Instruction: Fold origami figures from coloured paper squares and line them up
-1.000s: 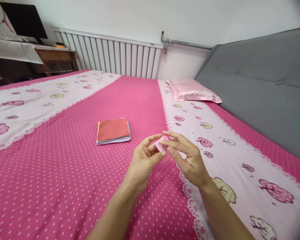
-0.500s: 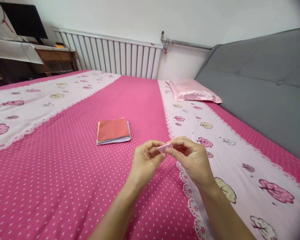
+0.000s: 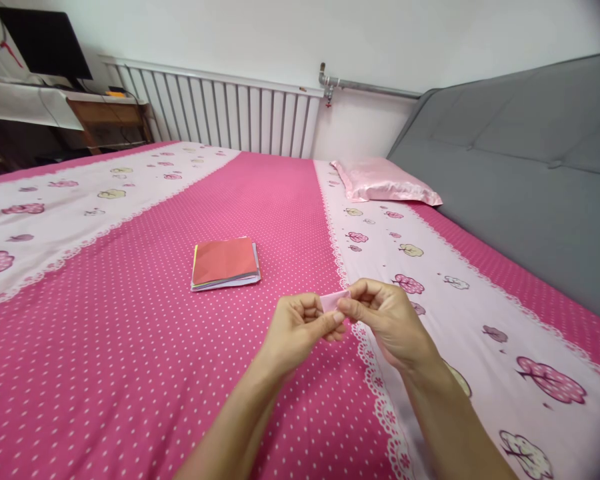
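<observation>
A small folded piece of pink paper (image 3: 331, 301) is held up between both hands, above the bed. My left hand (image 3: 300, 330) grips it from the left and below, its thumb pressed on the lower edge and its fingers behind. On the right side, my right hand (image 3: 387, 319) pinches the paper's corner between thumb and forefinger. Part of the paper is hidden by the thumbs. Ahead and to the left of the hands lies a stack of coloured paper (image 3: 225, 262), with a red sheet on top and yellow and lilac edges showing below.
The pink dotted bedspread (image 3: 145, 340) spreads under everything. A pink pillow (image 3: 383, 179) rests by the grey padded headboard (image 3: 520, 147) at right. Along the wall runs a white radiator (image 3: 220, 107); a desk (image 3: 105, 113) with a black monitor (image 3: 43, 43) stands far left.
My left hand's fingers have shifted lower under the paper, with the thumb further right. The pink paper has turned and shows more of its face. The stack stays where it lay.
</observation>
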The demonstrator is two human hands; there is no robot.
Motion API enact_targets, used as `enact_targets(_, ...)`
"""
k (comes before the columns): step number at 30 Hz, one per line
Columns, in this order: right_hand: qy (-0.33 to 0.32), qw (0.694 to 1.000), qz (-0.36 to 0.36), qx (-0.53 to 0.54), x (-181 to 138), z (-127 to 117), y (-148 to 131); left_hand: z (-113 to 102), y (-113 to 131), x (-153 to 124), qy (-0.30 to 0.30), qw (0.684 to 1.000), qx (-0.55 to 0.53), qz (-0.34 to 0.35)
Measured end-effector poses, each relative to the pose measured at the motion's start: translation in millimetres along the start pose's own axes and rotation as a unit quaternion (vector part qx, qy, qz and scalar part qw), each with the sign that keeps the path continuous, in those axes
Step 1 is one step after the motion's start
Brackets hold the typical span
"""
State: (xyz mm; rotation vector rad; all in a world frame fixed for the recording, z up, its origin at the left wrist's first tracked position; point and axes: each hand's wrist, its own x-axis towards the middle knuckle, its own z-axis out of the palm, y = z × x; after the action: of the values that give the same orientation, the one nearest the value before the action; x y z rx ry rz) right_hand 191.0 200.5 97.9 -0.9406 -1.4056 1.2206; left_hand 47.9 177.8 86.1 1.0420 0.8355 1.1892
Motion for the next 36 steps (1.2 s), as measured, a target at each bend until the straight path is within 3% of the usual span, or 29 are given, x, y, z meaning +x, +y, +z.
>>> enact_targets(6,0.012,1.000,-0.012,-0.005,0.1,1.3,1.3,-0.7,-3.4,3.3,0.007,1.000,0.023,0.017)
enact_targets(9,0.021,0.996,-0.054,-0.067,-0.3,3.6,0.8,-3.5,-2.0,4.8,0.016,0.997,0.065,0.045)
enact_targets(13,0.058,0.964,-0.152,-0.209,-1.5,6.8,0.7,-4.4,1.6,4.7,0.048,0.990,0.097,0.086)
enact_targets(18,0.049,0.930,-0.227,-0.284,-3.1,10.6,3.4,-0.3,-2.9,2.2,0.118,0.972,0.163,0.119)
enact_targets(21,0.049,0.921,-0.231,-0.310,-3.5,12.1,5.6,1.6,-6.2,0.5,0.168,0.946,0.231,0.156)
enact_targets(24,0.034,0.925,-0.215,-0.312,-4.6,13.4,7.2,2.9,-6.1,-1.2,0.171,0.931,0.265,0.185)
enact_targets(30,0.026,0.935,-0.206,-0.287,-7.0,17.0,6.8,5.7,-3.9,-2.0,0.185,0.939,0.240,0.164)
enact_targets(36,0.038,0.946,-0.173,-0.271,-6.9,17.4,4.5,2.5,-2.6,0.3,0.144,0.940,0.259,0.167)
